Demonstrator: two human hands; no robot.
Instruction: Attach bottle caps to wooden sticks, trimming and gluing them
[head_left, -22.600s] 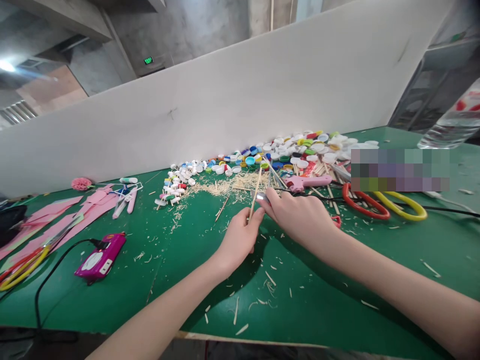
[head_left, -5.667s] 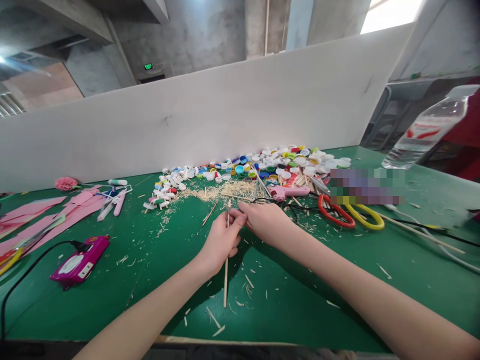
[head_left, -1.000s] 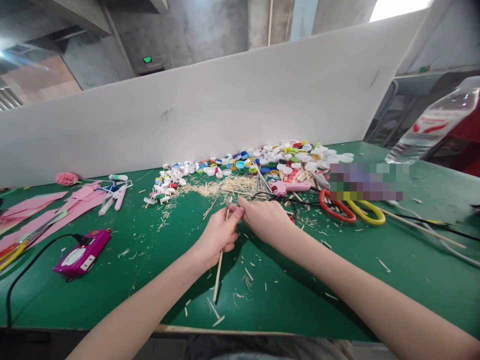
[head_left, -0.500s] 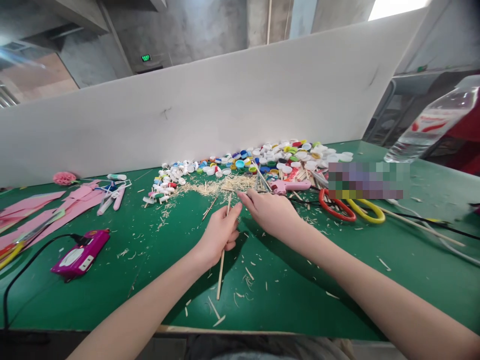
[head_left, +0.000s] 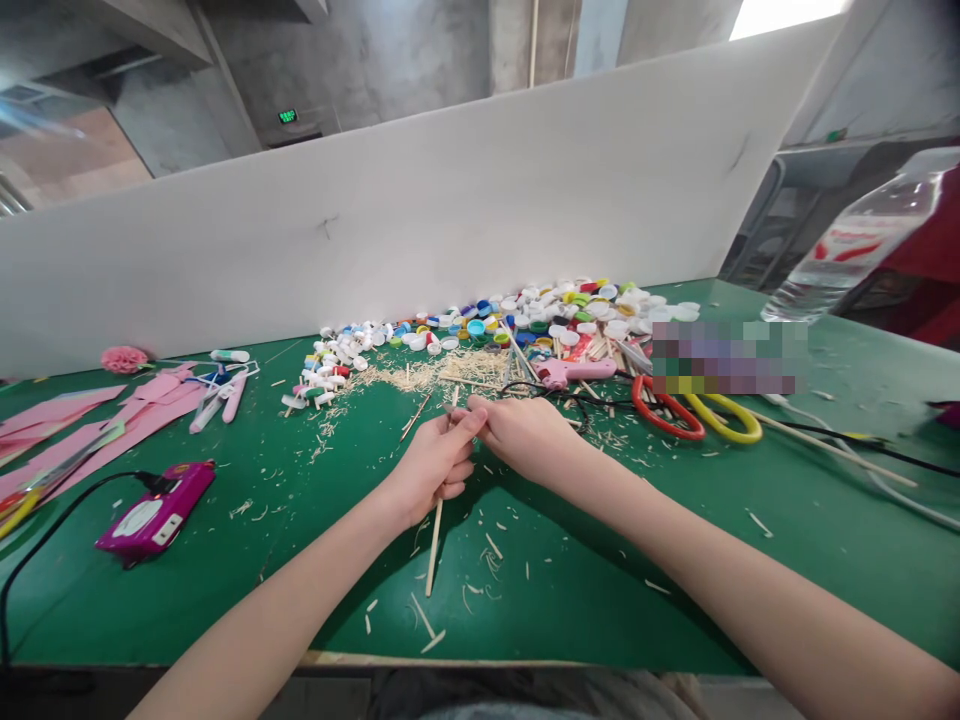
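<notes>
Right hand [head_left: 525, 438] moved back against left hand [head_left: 435, 465]; both fingers pinching wooden stick [head_left: 434, 545].

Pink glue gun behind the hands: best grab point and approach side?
Probably the handle of the pink glue gun, from above on its near side. It lies flat with its long body running left-right, and the bottle caps crowd its far side. A black cord and wooden sticks lie close around it, so come straight down.
</notes>
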